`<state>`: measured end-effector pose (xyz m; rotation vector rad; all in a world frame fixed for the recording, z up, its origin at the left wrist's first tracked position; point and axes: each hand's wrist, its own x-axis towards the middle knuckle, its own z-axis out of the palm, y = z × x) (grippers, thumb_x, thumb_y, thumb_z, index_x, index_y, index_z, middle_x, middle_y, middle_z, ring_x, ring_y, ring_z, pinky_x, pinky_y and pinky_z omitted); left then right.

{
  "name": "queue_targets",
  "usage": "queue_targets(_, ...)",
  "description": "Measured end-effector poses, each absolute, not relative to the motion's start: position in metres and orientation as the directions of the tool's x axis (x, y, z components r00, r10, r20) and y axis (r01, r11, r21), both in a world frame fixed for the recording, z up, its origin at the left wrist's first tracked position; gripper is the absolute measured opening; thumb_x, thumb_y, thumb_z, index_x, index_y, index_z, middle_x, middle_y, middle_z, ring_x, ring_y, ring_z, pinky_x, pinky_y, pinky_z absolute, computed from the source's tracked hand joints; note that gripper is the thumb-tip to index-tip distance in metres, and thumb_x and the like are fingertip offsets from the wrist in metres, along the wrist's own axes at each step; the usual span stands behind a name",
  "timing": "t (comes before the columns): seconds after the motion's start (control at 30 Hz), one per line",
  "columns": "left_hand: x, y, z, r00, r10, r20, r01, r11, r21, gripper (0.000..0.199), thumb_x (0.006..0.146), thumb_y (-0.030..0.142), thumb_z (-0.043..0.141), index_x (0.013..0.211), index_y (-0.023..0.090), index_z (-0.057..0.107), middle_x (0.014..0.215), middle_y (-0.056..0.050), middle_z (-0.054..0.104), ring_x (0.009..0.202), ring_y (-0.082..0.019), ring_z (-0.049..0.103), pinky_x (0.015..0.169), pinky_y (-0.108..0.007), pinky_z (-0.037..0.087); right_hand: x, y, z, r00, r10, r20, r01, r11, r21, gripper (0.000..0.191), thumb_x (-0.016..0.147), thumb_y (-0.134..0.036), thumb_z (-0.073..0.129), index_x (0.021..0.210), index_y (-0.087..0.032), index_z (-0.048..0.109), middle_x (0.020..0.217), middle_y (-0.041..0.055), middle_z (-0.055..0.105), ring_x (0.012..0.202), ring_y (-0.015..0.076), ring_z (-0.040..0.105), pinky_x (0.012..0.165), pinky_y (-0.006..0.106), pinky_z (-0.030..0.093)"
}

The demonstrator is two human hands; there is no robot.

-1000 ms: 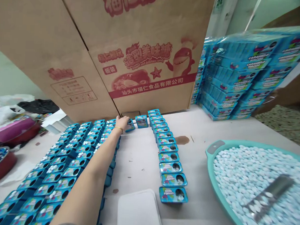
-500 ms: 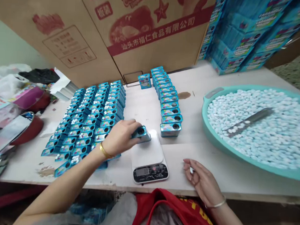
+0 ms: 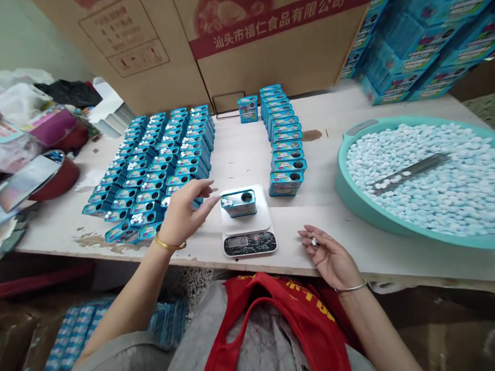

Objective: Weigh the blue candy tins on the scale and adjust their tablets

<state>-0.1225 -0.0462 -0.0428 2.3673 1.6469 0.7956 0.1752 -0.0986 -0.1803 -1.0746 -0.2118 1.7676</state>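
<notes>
A small blue candy tin (image 3: 240, 205) with a dark round opening and a few white candies on its lid stands on the white kitchen scale (image 3: 251, 226). My left hand (image 3: 187, 210) is just left of the tin, thumb and fingers apart, with nothing in them. My right hand (image 3: 330, 257) is palm up at the right of the scale, its fingers curled around a few small white candies (image 3: 314, 241). The scale's display (image 3: 239, 242) seems to read 0.0.
Rows of blue tins (image 3: 149, 170) stand at left, many topped with candies. Another line of tins (image 3: 286, 184) stands behind the scale. At right, a turquoise basin (image 3: 342, 173) holds pale candies and a metal scoop (image 3: 412, 173). A large carton (image 3: 273, 61) borders the back.
My left hand has let go of the tin on the scale and drawn back to the left. My right hand still holds the candies. The view has tilted downward.
</notes>
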Motion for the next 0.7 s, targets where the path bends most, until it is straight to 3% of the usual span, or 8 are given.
queue_targets(0.1,-0.138,-0.065,-0.054,0.112,0.94,0.324,0.817,-0.272,0.508,0.027,0.085,0.035,0.058,0.104,0.016,0.061,0.084,-0.004,0.065,0.074,-0.012,0.061,0.071,-0.025,0.05,0.178,-0.103,-0.179,-0.129,0.792,-0.596,-0.625,-0.532,-0.571,0.024,0.064,-0.016,0.074,0.088,-0.016,0.069,0.085,0.0063,0.07,0.074,0.0104,0.063,0.06,0.014,0.052)
queue_targets(0.3,-0.149,-0.085,-0.078,0.017,0.959,0.282,0.791,-0.185,0.583,0.025,0.084,0.034,0.058,0.101,0.017,0.063,0.083,-0.003,0.067,0.071,-0.012,0.061,0.068,-0.025,0.05,0.171,-0.103,-0.164,-0.154,0.776,-0.611,-0.613,-0.56,-0.557,0.021,0.068,-0.019,0.074,0.088,-0.016,0.069,0.079,0.0033,0.066,0.066,0.008,0.06,0.058,0.013,0.052)
queue_targets(0.57,-0.141,-0.077,-0.078,0.137,0.922,0.361,0.771,-0.328,0.546,0.02,0.086,0.025,0.058,0.104,0.016,0.061,0.083,-0.003,0.065,0.07,-0.01,0.057,0.063,-0.022,0.046,0.145,-0.092,-0.132,-0.223,0.769,-0.6,-0.522,-0.613,-0.592,0.028,0.065,-0.022,0.078,0.09,-0.017,0.067,0.08,0.0022,0.063,0.065,0.007,0.057,0.055,0.014,0.049)
queue_targets(0.7,-0.136,-0.067,-0.075,0.258,0.891,0.373,0.748,-0.429,0.507,0.019,0.087,0.023,0.056,0.105,0.016,0.059,0.088,-0.004,0.062,0.075,-0.01,0.056,0.063,-0.022,0.045,0.132,-0.077,-0.112,-0.224,0.841,-0.492,-0.395,-0.54,-0.743,0.031,0.066,-0.032,0.077,0.089,-0.017,0.064,0.076,0.0007,0.061,0.058,0.0063,0.052,0.048,0.017,0.041)
